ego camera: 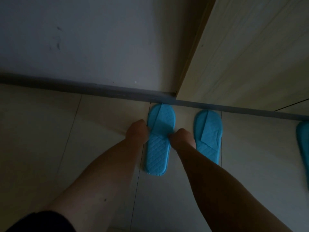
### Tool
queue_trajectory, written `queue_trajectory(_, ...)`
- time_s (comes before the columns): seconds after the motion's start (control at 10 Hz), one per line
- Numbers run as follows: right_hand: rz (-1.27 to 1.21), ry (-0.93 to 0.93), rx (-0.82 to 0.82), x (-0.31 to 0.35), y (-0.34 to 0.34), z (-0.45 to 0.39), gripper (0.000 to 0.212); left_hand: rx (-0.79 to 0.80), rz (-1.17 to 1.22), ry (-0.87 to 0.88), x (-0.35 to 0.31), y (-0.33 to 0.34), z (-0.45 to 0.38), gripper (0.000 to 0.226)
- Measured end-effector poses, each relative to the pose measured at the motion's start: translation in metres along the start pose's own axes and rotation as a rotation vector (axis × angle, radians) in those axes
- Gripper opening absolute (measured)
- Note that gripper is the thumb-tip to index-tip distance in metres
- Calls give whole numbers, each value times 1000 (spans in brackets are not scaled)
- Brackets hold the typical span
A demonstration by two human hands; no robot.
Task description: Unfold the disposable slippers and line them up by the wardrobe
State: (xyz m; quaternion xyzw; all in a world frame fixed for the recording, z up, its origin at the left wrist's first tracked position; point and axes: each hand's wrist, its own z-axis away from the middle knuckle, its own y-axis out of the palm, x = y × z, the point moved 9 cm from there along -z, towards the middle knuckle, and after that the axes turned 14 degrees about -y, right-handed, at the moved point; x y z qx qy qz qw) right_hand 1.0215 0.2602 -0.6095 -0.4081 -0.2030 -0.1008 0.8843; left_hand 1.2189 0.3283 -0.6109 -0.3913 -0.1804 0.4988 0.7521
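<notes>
Two blue disposable slippers lie flat on the pale tiled floor, toes toward the dark skirting board. My left hand and my right hand grip the two sides of the left slipper at the edge of its strap. The right slipper lies apart, just right of my right hand, untouched. The light wooden wardrobe rises at the upper right, its base just behind the slippers. A third blue slipper shows at the right edge, cut off by the frame.
A grey wall with a dark skirting board runs across the back. Pale floor tiles spread to the left and in front. The scene is dim.
</notes>
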Motion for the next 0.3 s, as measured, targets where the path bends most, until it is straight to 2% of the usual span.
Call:
queue_trajectory(0.1, 51, -40, 6, 9, -20, 19, 44, -45, -30, 8, 5, -21, 24, 33)
queue_trajectory(0.3, 298, -187, -67, 52, -116, 107, 48, -164, -238, 223, -7, -99, 157, 40)
